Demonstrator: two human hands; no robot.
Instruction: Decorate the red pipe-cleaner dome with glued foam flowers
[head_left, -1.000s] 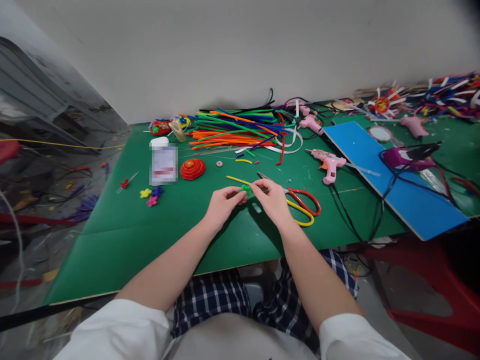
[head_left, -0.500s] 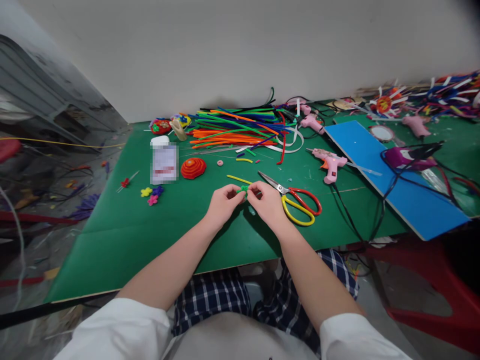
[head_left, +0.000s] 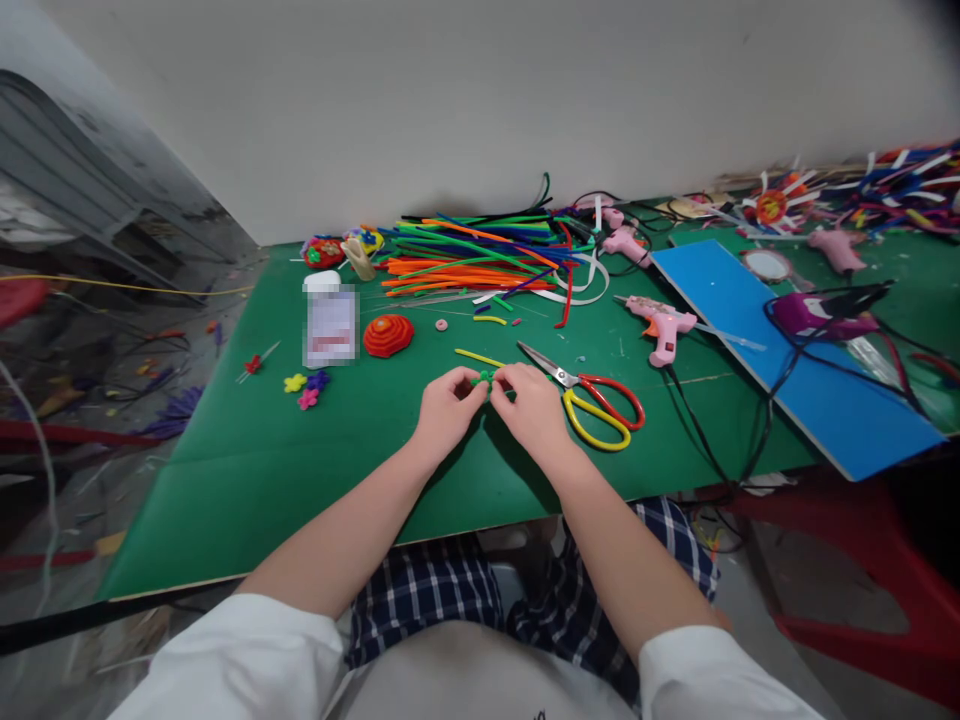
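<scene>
Both hands meet over the middle of the green table (head_left: 247,480). My left hand (head_left: 444,410) and my right hand (head_left: 529,405) pinch a small green pipe-cleaner piece (head_left: 486,379) between their fingertips, just above the tabletop. A yellow pipe cleaner (head_left: 477,357) lies on the table just beyond the fingers. Red and yellow scissors (head_left: 592,398) lie right beside my right hand, blades pointing back left.
A heap of coloured pipe cleaners (head_left: 480,258) lies at the back. An orange spiral piece (head_left: 388,334), a white bottle (head_left: 328,318) and small flowers (head_left: 304,389) sit left. Pink glue guns (head_left: 658,322), cables and a blue board (head_left: 787,360) lie right.
My right hand has drawn slightly left toward my left hand, and the scissors' blades now show fully beside it. Both hands keep hold of the green piece.
</scene>
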